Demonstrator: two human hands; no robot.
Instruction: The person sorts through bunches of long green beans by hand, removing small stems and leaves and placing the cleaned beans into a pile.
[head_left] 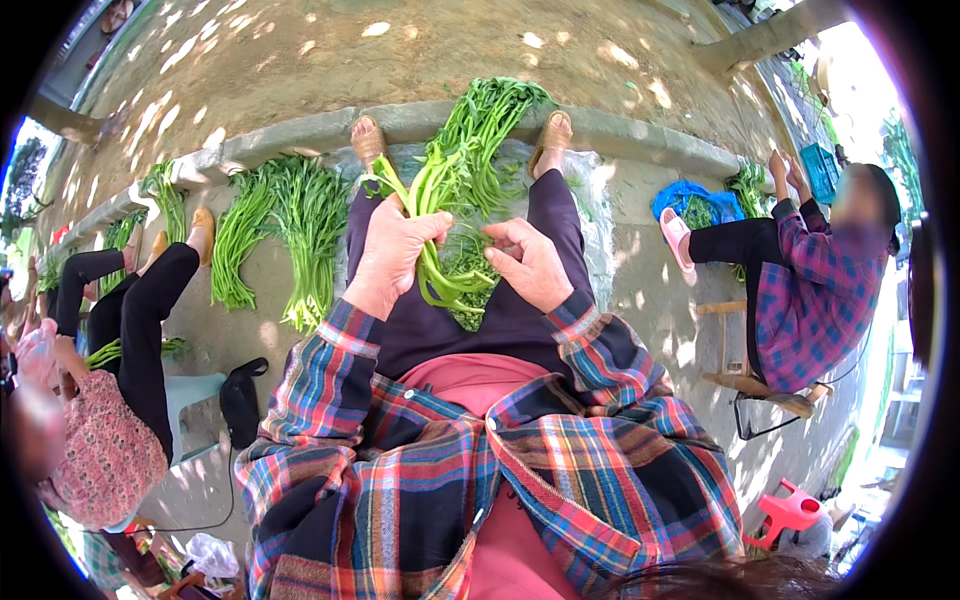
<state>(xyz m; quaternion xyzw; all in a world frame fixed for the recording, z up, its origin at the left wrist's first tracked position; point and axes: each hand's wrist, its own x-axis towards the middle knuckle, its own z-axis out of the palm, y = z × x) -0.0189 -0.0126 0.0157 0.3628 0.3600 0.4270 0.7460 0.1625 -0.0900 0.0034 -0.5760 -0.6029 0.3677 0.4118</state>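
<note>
At the far left, a seated person in a flowered shirt (105, 450) is being cut off by the dark rim, the hands showing too poorly to make out. Two bundles of greens (312, 240) are lying on the concrete floor (275, 345), with floor showing between them and the black bag (243, 400). The left hand (395, 245) is gripping green stems (432, 272) over the lap, its wrapped fingers hiding their middle. Beyond, a larger pile of greens (495, 125) is lying between the feet, reaching over the curb's edge (640, 137). The right hand (530, 262) is hovering just beside the stems, fingers half curled; I cannot tell whether the fingertips are pinching anything. Open floor is stretching from the plastic sheet (600, 235) toward a blue bag (735, 205). At right, a person in a checked shirt (820, 300) is sitting, partly hiding a wooden stool (750, 382).
</note>
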